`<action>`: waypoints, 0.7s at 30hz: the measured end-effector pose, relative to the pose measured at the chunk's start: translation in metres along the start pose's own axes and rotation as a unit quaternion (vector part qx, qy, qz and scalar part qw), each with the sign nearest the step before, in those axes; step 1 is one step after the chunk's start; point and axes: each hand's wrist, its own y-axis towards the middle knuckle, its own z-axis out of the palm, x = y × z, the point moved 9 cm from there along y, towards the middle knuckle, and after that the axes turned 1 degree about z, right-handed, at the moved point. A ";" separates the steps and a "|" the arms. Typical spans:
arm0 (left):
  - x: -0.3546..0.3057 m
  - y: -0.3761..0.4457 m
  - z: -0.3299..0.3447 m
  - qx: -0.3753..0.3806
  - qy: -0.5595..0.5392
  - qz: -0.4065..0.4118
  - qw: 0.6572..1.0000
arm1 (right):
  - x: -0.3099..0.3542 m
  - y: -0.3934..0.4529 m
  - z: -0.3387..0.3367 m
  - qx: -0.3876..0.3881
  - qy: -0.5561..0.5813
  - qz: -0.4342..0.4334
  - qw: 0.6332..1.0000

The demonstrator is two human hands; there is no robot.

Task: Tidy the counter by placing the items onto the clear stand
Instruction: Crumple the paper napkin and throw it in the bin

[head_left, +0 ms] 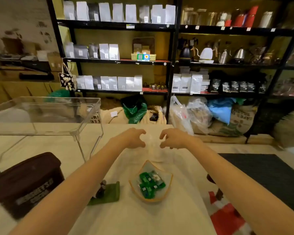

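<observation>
The clear stand (90,116) rises over the left part of the cream counter (129,217). Both my arms reach forward over the counter's middle. My left hand (132,139) and my right hand (174,139) are curled toward each other with fingers apart, on either side of a faint clear glass item (152,146). I cannot tell whether they touch it. Nearer to me sits a glass dish with an orange rim (168,189) holding green packets (150,184). To its left is a green base with a small dark figure (107,194).
A dark brown box (25,180) stands at the near left, beside the stand's legs. A black mat (268,175) covers the counter's right side, with a red and white item (227,219) at the near right. Shelves of bags and kettles (119,53) fill the background.
</observation>
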 end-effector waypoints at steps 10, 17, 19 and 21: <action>0.015 0.013 0.035 0.013 0.048 0.003 0.999 | -0.014 0.009 0.031 -0.028 -0.046 -0.016 0.998; 0.010 0.012 0.029 -0.059 0.047 0.008 0.997 | -0.012 0.006 0.026 -0.097 -0.024 -0.029 0.995; 0.011 0.010 0.028 -0.067 0.039 0.009 0.997 | -0.012 0.003 0.024 -0.119 -0.018 -0.036 0.992; 0.012 0.005 0.027 -0.077 0.030 0.010 0.997 | -0.011 -0.001 0.023 -0.133 -0.023 -0.042 0.990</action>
